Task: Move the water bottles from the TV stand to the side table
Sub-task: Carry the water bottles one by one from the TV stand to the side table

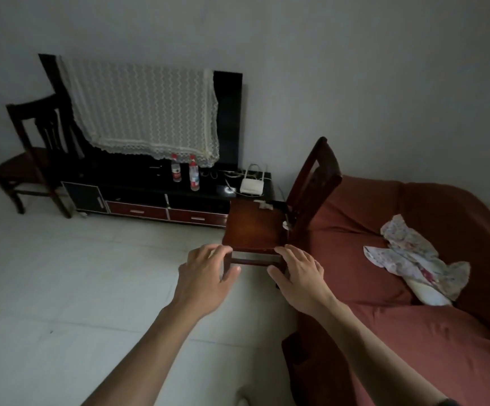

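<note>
Dark reddish wood fills the middle of the frame: a chair [255, 224] with a square seat, standing on the pale tiled floor [62, 288] just beside a sofa [399, 332] draped in rust-red cloth. Both hands are out in front at the seat's near edge. The left hand [205, 276] is at the seat's left front corner, its fingers [219, 249] curved and slightly spread over the edge, thumb held apart below; whether they actually grip the wood cannot be told. The right hand [299, 273] is at the right front corner, fingers loosely spread and lying over the edge, thumb reaching toward the chair's leg.

Up above centre, the two water bottles [185, 171] stand upright on the black TV stand [161, 194], close together, red caps on, red-and-white labels showing, the right one nearer the camera. They stand well apart from both hands. Behind them rises a television [229, 118], mostly hidden under a cream lace cover [144, 109]. To the right of the bottles, on the same stand, sits a white router [252, 186] with cables around it. Red drawer fronts run along the stand's lower part.

At the upper left stands a second dark chair [30, 159]. On the sofa, at the right, lies a crumpled floral cloth [413, 259].
</note>
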